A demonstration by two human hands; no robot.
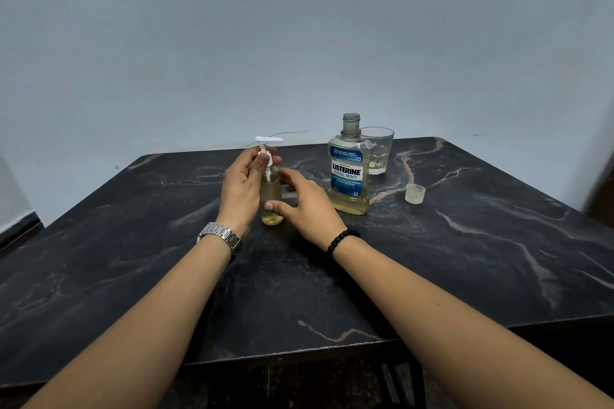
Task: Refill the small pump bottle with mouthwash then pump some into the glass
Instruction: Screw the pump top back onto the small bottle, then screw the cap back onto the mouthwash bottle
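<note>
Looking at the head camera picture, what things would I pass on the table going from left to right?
Left hand on the pump top → small pump bottle → right hand steadying it → open mouthwash bottle → loose cap. The glass sits behind the mouthwash bottle, overlapping it.

Small clear pump bottle stands upright holding yellowish liquid, left of uncapped mouthwash bottle fronting the glass.

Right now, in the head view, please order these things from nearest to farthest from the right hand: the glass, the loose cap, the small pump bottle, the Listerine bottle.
1. small pump bottle, under the right hand
2. Listerine bottle, just right of it
3. loose cap, farther right
4. glass, behind the Listerine bottle; close call with the cap
</note>
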